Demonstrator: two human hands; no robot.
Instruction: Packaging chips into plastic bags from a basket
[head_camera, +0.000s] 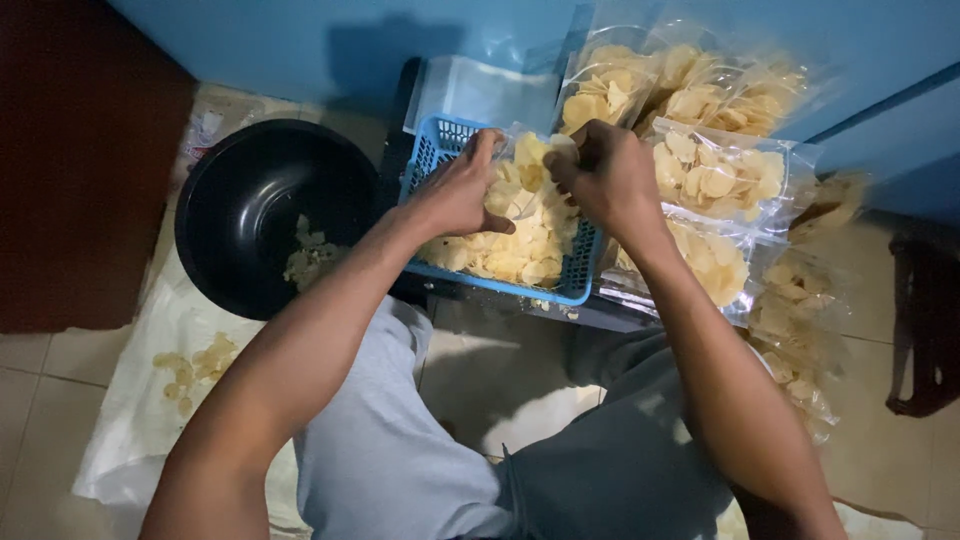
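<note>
A clear plastic bag of pale yellow chips (525, 215) lies in a blue plastic basket (577, 268) in front of me. My left hand (462, 190) grips the bag's top left edge, fingers curled over the plastic. My right hand (605, 175) pinches the bag's mouth from the right. Both hands meet at the bag's upper end, above the basket's far rim.
A black bowl (245, 190) with a few chip pieces stands to the left on white paper (150, 390) with loose chips. Several filled chip bags (715, 175) are stacked at the right against a blue wall. Empty clear bags (485, 92) lie behind the basket.
</note>
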